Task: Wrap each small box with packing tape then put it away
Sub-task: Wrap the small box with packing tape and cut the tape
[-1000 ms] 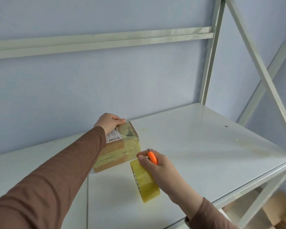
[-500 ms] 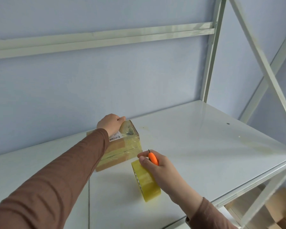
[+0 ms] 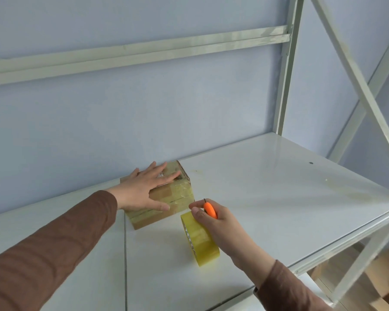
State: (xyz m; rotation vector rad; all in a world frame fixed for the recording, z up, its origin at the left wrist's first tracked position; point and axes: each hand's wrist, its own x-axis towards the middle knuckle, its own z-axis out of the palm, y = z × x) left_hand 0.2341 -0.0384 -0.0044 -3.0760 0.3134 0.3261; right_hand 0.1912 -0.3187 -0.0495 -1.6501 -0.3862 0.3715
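Box (image 3: 173, 194) label mostly hidden under flat left hand (image 3: 144, 189).

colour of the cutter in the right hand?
Orange cutter, dark blade tip, gripped by the right hand; head view.

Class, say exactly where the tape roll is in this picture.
In the head view the tape roll stands on edge on the shelf, lower centre, held by the right hand with an orange cutter, just right of the box.
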